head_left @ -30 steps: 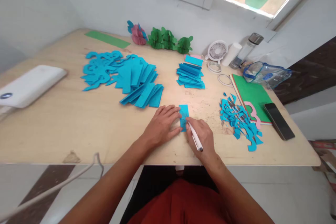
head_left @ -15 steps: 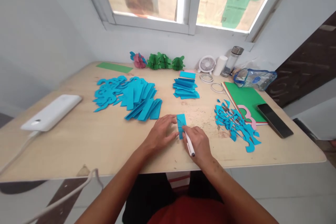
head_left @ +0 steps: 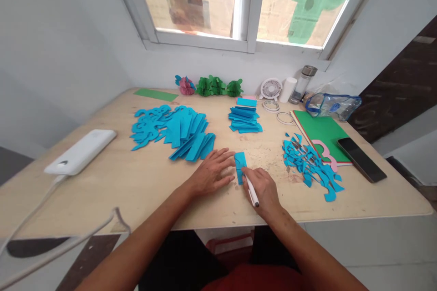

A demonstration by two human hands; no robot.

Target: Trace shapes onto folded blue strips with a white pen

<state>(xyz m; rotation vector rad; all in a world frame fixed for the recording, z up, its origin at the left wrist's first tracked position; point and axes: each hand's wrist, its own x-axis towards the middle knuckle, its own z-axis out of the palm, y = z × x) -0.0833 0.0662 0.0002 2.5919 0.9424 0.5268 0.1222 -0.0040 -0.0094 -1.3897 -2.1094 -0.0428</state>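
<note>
A blue paper strip (head_left: 240,160) with dark drawn lines lies on the table in front of me. My right hand (head_left: 262,186) is closed round a white pen (head_left: 251,191), whose dark end points back toward me. The fingertips of that hand touch the strip's right edge. Just left of the strip, my left hand (head_left: 212,173) rests with its fingers spread, holding nothing. Beyond it lies a heap of folded blue strips (head_left: 191,134) beside blue curved cut-outs (head_left: 150,122). Another stack of folded blue strips (head_left: 245,119) sits straight ahead.
Blue paper scraps (head_left: 310,159) lie at the right, near a pink cut-out (head_left: 326,154), green sheets (head_left: 321,129) and a phone (head_left: 362,159). A white power bank (head_left: 82,151) with a cable is at the left. Paper ornaments (head_left: 216,85), a fan (head_left: 271,87) and a bottle (head_left: 303,84) line the wall.
My left hand has drawn slightly away from the strip, its fingers spreading wider. The right hand still holds the pen at the strip. The whole view has shifted a little.
</note>
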